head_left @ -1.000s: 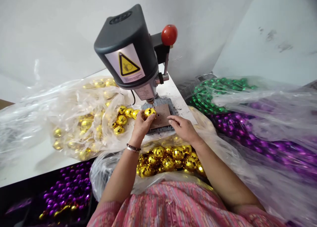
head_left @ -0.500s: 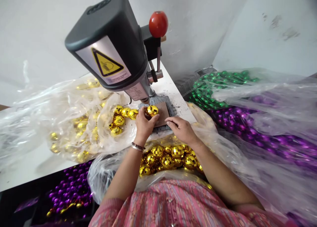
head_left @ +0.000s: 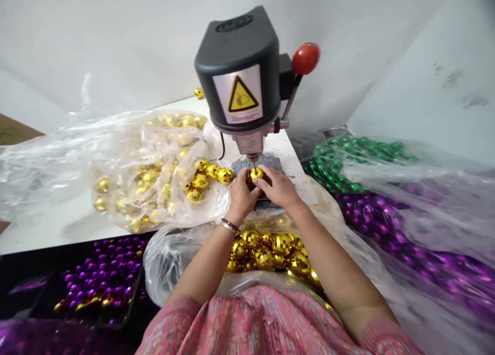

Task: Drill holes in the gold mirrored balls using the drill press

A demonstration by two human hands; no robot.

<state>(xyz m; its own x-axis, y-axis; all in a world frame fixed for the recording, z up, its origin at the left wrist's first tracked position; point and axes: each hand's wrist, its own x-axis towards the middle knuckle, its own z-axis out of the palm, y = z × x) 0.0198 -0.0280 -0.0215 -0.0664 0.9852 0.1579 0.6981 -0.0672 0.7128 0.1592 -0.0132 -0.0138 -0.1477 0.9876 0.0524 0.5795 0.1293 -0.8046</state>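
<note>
A shiny gold faceted ball sits under the bit of a small drill press, above its grey base. My left hand grips the ball from the left, thumb in front. From the right, my right hand closes on the same ball, its fingers bent around the side. Both thumbs meet near the ball's front. More gold balls run in a string to the left of my left hand. The drill's red-knobbed lever is untouched at the upper right.
Clear plastic bags of gold balls cover the white table at left. Gold balls fill a bag at my lap. Green beads and purple beads lie at right; more purple beads lie in a dark tray below.
My right hand has moved left and joined my left hand on the gold ball. The camera view has turned, so the drill press appears farther right and more upright.
</note>
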